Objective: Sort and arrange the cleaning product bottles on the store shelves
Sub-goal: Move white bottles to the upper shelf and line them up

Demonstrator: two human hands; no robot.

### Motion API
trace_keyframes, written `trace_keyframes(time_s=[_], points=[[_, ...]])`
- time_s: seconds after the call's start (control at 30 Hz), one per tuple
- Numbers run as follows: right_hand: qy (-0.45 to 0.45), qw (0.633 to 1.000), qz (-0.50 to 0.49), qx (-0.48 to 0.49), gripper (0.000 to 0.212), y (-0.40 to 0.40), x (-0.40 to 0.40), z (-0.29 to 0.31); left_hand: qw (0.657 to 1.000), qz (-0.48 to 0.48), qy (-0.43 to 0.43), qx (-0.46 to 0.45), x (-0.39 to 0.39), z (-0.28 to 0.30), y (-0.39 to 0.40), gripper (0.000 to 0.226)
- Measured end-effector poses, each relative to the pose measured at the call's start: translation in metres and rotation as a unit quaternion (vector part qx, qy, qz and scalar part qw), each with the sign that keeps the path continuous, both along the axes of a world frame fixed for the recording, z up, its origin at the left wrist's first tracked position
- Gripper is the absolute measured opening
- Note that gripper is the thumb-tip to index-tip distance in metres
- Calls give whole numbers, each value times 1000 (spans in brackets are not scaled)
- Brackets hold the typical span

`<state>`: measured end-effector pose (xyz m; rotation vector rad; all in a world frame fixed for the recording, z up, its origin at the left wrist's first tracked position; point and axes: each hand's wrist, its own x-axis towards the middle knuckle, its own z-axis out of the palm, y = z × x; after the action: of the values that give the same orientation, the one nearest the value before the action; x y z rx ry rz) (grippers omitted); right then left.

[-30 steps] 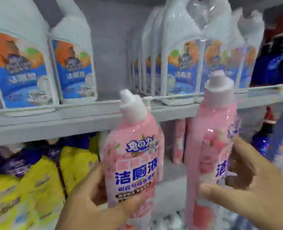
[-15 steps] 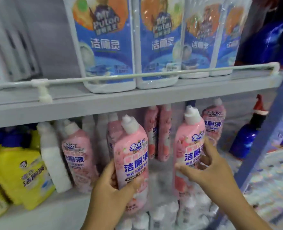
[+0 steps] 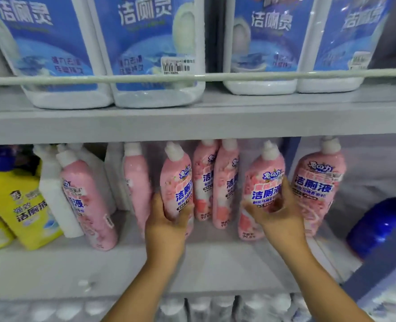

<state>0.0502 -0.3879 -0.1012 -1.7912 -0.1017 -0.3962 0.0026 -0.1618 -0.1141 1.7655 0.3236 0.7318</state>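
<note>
My left hand [image 3: 168,225] grips a pink toilet-cleaner bottle [image 3: 177,180] with a white cap, held upright over the middle shelf [image 3: 76,270]. Another pink bottle [image 3: 260,182] of the same kind is gripped by my right hand [image 3: 278,212] a little to the right. Both sit among other pink bottles: two behind between them [image 3: 215,182], one at the right [image 3: 317,182], one leaning at the left [image 3: 87,201] and one behind it [image 3: 136,182].
Large white jugs with blue labels [image 3: 145,49] stand on the upper shelf behind a wire rail [image 3: 215,76]. Yellow bottles [image 3: 22,205] and a white bottle [image 3: 53,194] fill the left. A dark blue bottle [image 3: 382,228] stands at right. White caps [image 3: 215,307] show below.
Both hands have carried their pink bottles forward and deeper under the upper shelf, in among the other pink bottles. The view has moved closer to the shelf.
</note>
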Motion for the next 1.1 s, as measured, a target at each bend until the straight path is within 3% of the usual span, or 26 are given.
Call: trace_keyframes(time_s=[0.3, 0.47, 0.57, 0.67, 0.73, 0.8, 0.87, 0.93, 1.0, 1.1], points=[[-32, 999, 0, -41, 86, 5, 43, 3, 998, 40, 27, 31, 50, 1, -3, 47], [-26, 998, 9, -51, 90, 3, 53, 3, 997, 17, 60, 35, 56, 5, -1, 48], [-31, 999, 17, -35, 84, 4, 54, 2, 995, -35, 91, 35, 40, 7, 1, 59], [-14, 1000, 8, -17, 78, 7, 46, -2, 994, -88, 61, -26, -3, 9, 11, 43], [-25, 999, -35, 28, 77, 14, 25, -7, 995, -63, 33, -64, -38, 17, 28, 34], [-85, 991, -78, 65, 54, 35, -14, -2, 999, -8, -10, -46, -68, 26, 55, 23], [-111, 991, -31, 63, 30, 65, -47, 8, 996, 42, -64, -46, -81, 37, 89, 20], [-83, 994, 60, 40, 24, 100, -61, 17, 993, 78, -89, -22, -80, 44, 121, 30], [-36, 990, 135, 31, 32, 136, -58, 20, 994, 79, -74, 4, -70, 46, 146, 50], [32, 978, 207, -2, 60, 186, -44, 19, 999, 40, -28, 17, -50, 33, 175, 70]])
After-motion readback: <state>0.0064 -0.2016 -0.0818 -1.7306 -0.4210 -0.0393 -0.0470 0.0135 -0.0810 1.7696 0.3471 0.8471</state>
